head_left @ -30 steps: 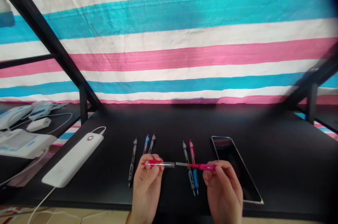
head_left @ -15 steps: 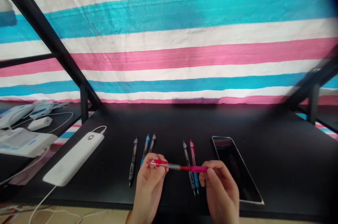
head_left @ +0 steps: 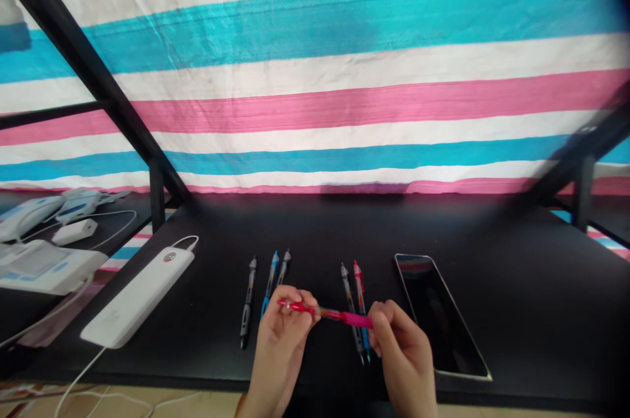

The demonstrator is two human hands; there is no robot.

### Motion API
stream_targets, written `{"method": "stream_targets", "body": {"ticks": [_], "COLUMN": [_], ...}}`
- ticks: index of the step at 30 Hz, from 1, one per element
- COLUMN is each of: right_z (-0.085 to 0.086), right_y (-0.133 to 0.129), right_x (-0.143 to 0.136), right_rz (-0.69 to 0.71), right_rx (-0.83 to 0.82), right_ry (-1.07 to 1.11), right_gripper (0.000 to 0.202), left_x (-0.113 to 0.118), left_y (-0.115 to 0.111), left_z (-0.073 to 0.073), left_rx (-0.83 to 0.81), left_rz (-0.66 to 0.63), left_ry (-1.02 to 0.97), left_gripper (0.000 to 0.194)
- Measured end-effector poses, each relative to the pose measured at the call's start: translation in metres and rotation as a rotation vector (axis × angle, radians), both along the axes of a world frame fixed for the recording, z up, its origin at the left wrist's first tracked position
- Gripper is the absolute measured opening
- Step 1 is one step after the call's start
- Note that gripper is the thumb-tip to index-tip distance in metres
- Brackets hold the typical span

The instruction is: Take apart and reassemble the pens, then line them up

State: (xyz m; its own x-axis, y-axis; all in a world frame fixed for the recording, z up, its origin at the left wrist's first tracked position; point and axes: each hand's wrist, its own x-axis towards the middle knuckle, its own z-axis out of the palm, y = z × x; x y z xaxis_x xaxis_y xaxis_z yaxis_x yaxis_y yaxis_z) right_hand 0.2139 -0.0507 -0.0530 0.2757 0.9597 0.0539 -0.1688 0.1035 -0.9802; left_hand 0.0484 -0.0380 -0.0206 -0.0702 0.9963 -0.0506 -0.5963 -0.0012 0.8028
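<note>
Between my two hands, a red and pink ballpoint pen (head_left: 332, 314) is held roughly level above the black table. My left hand (head_left: 283, 346) pinches its clear upper barrel near the red clip. The pink grip end is pinched by the thumb and fingers of my right hand (head_left: 403, 352). Beyond my left hand lie a black pen (head_left: 247, 305), a blue pen (head_left: 270, 279) and a grey pen (head_left: 284, 265), the last two partly hidden by that hand. Near my right hand are another grey pen (head_left: 350, 293) and a pen with a red top and blue grip (head_left: 361, 290), side by side.
A smartphone (head_left: 443, 313) lies right of my right hand on the black table (head_left: 315, 228). At the left is a white power bank (head_left: 140, 296) with cables. White devices (head_left: 54, 267) stand further left. Black frame bars (head_left: 93, 70) and a striped sheet (head_left: 344, 103) rise behind.
My right hand has moved left, bringing the pink grip closer to the clear barrel in my left hand. Less of the red refill shows between them. The other pens have not moved.
</note>
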Motion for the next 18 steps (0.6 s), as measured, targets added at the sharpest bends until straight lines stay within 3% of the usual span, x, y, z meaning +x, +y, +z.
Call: {"method": "stream_targets", "body": {"ticks": [4,9,18], "right_z": [0.0041,0.0084,0.0033], "right_y": [-0.0014,-0.0019,-0.0033], "right_x": [-0.0045,-0.0075,-0.0063], "right_rz": [0.032,0.006,-0.048], "right_rx": [-0.042,0.028,-0.011], "right_ry": [-0.019,0.134,-0.032], "right_gripper": [0.053,0.034,0.017], "left_x": [0.0010,0.0012,0.0006], "left_y": [-0.0003,0.0020,0.0013], "left_z": [-0.0003,-0.0024,-0.0014], "left_rx": [-0.014,-0.077,-0.077], "left_rz": [0.061,0.144,0.135], "left_ry": [0.007,-0.040,-0.053], "left_gripper": [0.021,0.025,0.024]}}
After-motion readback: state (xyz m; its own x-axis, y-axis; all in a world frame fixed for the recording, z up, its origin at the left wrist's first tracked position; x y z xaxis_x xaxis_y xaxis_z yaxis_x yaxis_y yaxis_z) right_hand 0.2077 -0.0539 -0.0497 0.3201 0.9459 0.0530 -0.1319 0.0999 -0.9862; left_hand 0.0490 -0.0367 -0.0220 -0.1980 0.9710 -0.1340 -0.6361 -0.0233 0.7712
